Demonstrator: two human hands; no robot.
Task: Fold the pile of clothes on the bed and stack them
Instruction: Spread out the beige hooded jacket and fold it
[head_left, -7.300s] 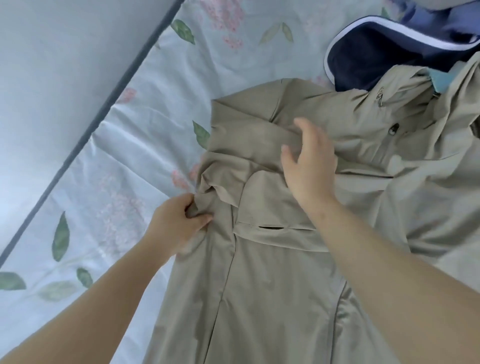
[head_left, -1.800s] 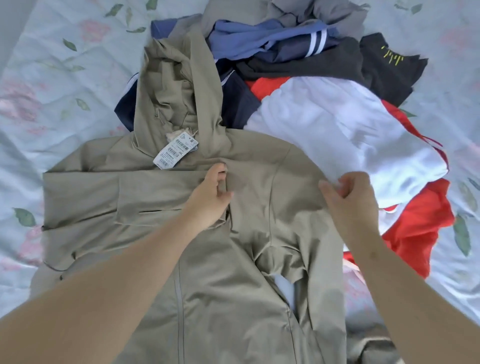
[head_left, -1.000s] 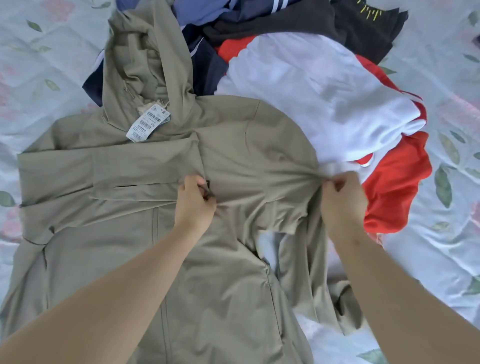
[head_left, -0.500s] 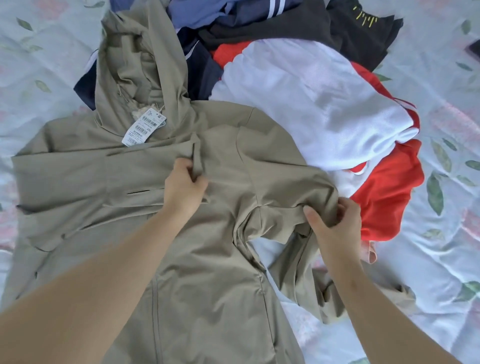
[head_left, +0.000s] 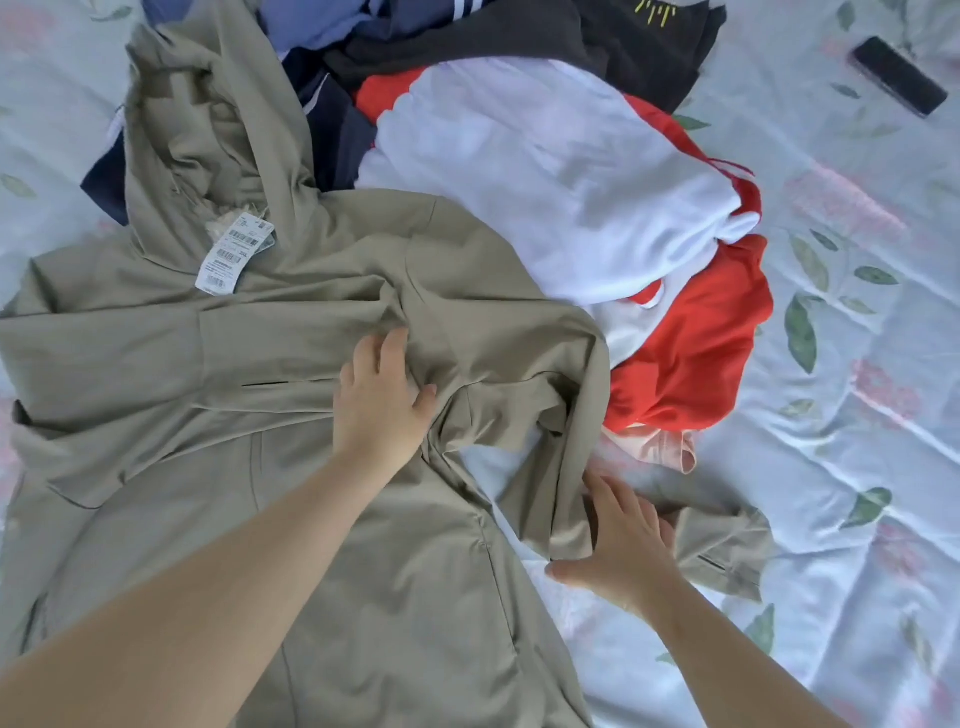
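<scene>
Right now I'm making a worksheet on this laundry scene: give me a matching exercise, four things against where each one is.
Things:
1. left hand
2. right hand
3. price tag
4. dark phone-like object

Places:
A. on the sheet, far right
B. flat on the khaki jacket's chest
C. below the hood
D. on the jacket's sleeve

Pairs: 1-B, 2-D, 3-C, 4-A

bare bed sheet (head_left: 841, 467) lies open to the right; the piled clothes (head_left: 545, 171) block the far middle, and a dark phone (head_left: 900, 76) sits far right.
</scene>
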